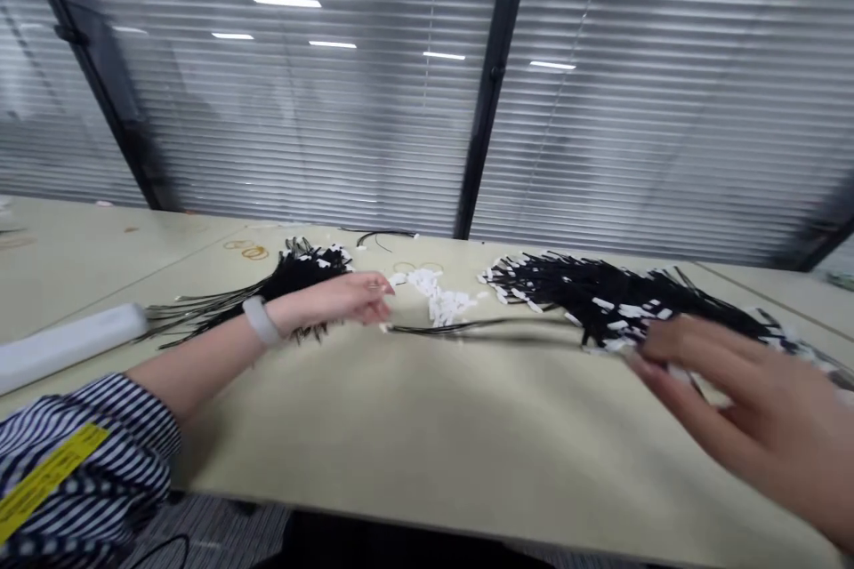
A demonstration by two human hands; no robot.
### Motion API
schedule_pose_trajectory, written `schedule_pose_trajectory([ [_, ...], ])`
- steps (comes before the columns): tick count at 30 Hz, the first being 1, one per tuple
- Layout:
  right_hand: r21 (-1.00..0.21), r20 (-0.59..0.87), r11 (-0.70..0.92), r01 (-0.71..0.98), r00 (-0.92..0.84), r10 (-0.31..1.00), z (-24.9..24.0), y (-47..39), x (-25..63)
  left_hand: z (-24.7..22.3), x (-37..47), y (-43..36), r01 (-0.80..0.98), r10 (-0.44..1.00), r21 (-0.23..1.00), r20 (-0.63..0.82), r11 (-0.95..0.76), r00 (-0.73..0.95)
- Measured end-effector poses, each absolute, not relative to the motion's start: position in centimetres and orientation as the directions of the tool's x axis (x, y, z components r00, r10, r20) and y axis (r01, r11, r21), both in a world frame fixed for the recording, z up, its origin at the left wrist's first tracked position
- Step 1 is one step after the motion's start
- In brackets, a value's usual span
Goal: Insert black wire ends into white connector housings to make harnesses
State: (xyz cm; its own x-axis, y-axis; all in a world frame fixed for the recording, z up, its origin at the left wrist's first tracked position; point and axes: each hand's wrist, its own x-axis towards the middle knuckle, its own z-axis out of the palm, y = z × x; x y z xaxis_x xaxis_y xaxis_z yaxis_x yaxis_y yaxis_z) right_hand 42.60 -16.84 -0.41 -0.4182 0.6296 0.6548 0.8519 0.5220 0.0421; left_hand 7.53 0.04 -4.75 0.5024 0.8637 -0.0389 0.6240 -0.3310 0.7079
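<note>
Black cords (pixel 494 324) stretch low over the table between my two hands. At their left end, my left hand (pixel 364 298) has its fingers curled close to a small white tip; whether it holds anything is unclear. My right hand (pixel 727 391), blurred by motion, is pinched at the cords' right end. Small white pieces (pixel 444 298) lie in a loose heap just right of my left hand. A bundle of black cords with white tags (pixel 614 289) spreads behind my right hand. Another dark bundle (pixel 297 276) sits behind my left wrist.
A long white object (pixel 73 342) lies at the table's left side. Yellowish rubber bands (pixel 253 252) rest near the back left. A few loose cords (pixel 383 233) lie at the rear. The table's front edge (pixel 374 516) crosses below, and blinds (pixel 320 107) stand behind.
</note>
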Motion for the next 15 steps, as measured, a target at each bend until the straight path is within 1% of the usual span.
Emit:
schedule_pose_trajectory([
  [1, 0.047, 0.724, 0.416, 0.908, -0.318, 0.612, 0.3, -15.4, 43.1, -4.2, 7.2, 1.9, 0.678, 0.888, 0.649, -0.009, -0.346, 0.461],
  [2, 0.041, 0.759, 0.318, 0.947, -0.237, 0.606, 0.8, -14.0, 43.8, -3.7, 6.8, 3.7, 0.736, 0.910, 0.580, 0.025, -0.350, 0.413],
  [3, 0.011, 0.793, 0.215, 0.976, -0.140, 0.593, 1.0, -12.7, 44.8, -3.3, 6.2, 5.5, 0.794, 0.931, 0.506, 0.052, -0.336, 0.361],
  [4, -0.036, 0.833, 0.099, 0.994, -0.025, 0.552, 0.9, -11.5, 46.0, -3.1, 5.6, 7.1, 0.846, 0.948, 0.434, 0.067, -0.309, 0.311],
  [5, -0.077, 0.880, 0.016, 0.997, 0.061, 0.472, 0.5, -10.5, 47.4, -3.1, 4.9, 8.5, 0.889, 0.960, 0.366, 0.066, -0.276, 0.271],
  [6, -0.101, 0.891, -0.027, 0.995, 0.102, 0.442, -0.1, -9.6, 48.8, -3.2, 4.3, 9.7, 0.922, 0.970, 0.303, 0.060, -0.243, 0.236],
  [7, -0.103, 0.881, -0.045, 0.994, 0.112, 0.460, -1.0, -8.8, 50.2, -3.5, 3.7, 10.7, 0.946, 0.977, 0.245, 0.053, -0.213, 0.206],
  [8, -0.112, 0.885, -0.072, 0.991, 0.132, 0.447, -2.0, -8.2, 51.4, -3.9, 3.2, 11.4, 0.963, 0.982, 0.191, 0.045, -0.189, 0.184],
  [10, -0.081, 0.856, -0.059, 0.995, 0.100, 0.507, -4.3, -7.4, 53.2, -4.7, 2.5, 12.2, 0.982, 0.986, 0.096, 0.022, -0.164, 0.163],
  [15, -0.058, 0.863, -0.059, 0.997, 0.080, 0.499, -8.9, -6.3, 54.4, -5.6, 1.8, 13.0, 0.987, 0.989, -0.070, -0.046, -0.145, 0.142],
])
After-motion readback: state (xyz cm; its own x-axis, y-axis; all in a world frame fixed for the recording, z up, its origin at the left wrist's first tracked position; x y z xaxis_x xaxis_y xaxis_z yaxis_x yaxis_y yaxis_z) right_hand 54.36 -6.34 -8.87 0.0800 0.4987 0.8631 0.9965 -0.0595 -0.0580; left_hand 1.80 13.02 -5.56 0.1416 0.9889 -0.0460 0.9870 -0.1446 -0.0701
